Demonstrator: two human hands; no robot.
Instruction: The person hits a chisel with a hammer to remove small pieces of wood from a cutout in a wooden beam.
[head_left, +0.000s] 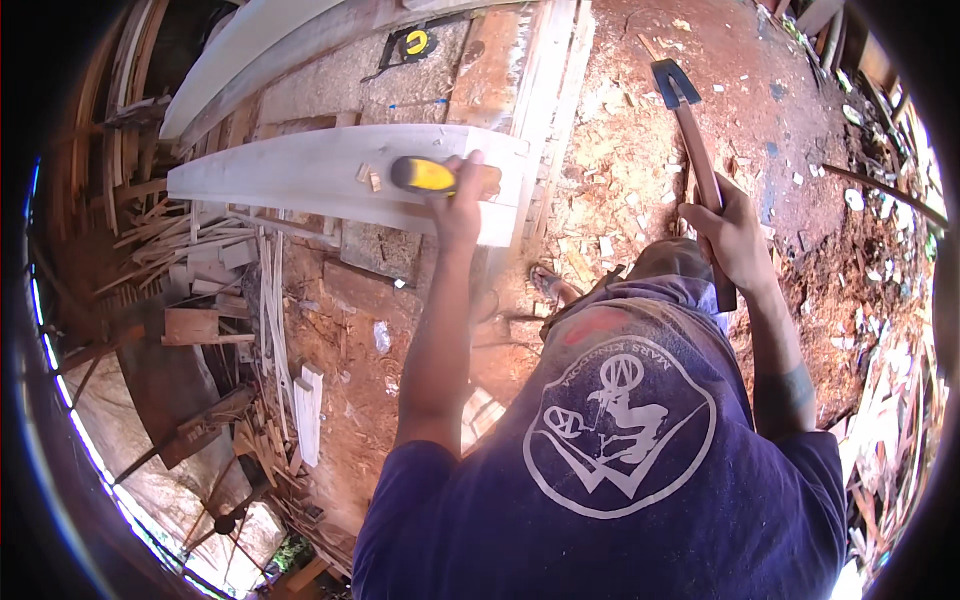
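My left hand (458, 205) reaches forward and grips a yellow tool (422, 174) that lies on a pale wooden plank (290, 175). A few small wood chips sit on the plank beside the tool. My right hand (735, 235) is closed around the long wooden handle of an adze (700, 160). Its dark blade (672, 80) points away from me and rests on the reddish ground. My blue shirt with a white print fills the lower middle of the view.
A second long pale plank (260, 50) lies further off, with a yellow and black tape measure (415, 42) near it. Piles of wood strips and offcuts (200, 250) crowd the left. Chips litter the red earth (800, 150). A sandalled foot (552, 285) shows below the plank.
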